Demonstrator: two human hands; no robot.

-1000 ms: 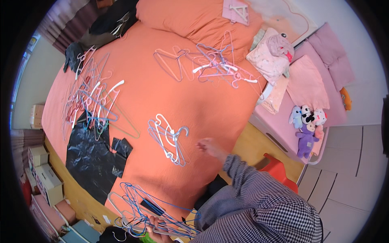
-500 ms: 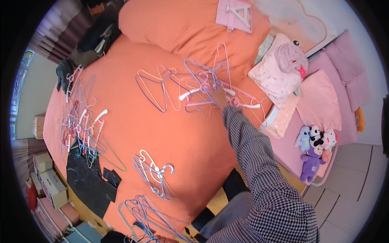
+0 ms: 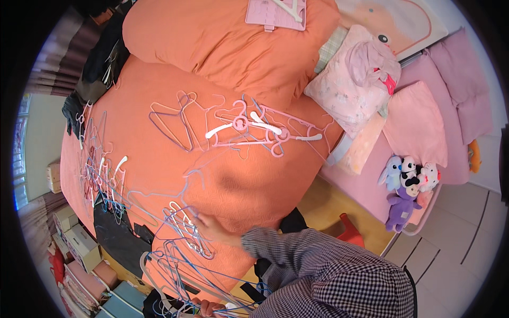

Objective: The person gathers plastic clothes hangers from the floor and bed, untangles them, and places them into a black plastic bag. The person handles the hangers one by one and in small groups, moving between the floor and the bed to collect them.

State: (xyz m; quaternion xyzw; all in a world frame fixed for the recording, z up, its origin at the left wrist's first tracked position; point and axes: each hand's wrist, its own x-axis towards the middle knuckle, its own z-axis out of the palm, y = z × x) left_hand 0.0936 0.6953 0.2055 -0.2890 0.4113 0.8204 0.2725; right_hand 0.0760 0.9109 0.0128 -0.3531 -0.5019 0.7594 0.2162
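My right hand point(image 3: 209, 227), in a black-and-white checked sleeve, grips pale blue wire hangers point(image 3: 184, 192) that are blurred. It is beside a small cluster of white and blue hangers point(image 3: 185, 233) on the orange bedspread. At the lower edge my left hand point(image 3: 208, 308) is closed around a bunch of blue wire hangers point(image 3: 175, 265); only part of that hand shows. Farther up the bed lie pink plastic hangers with white ends point(image 3: 241, 142). Left of them are purple and orange wire hangers point(image 3: 172, 130).
A tangled heap of hangers point(image 3: 101, 175) lies at the bed's left side by a black garment point(image 3: 119, 228). An orange quilt point(image 3: 212, 42) is bunched at the far side. Cushions point(image 3: 344, 79) and plush toys point(image 3: 405, 206) rest at right; a red stool point(image 3: 350, 230) stands below.
My right hand has moved from the far hangers down and left to the near cluster, bringing pale blue wire hangers with it. The view has shifted slightly.
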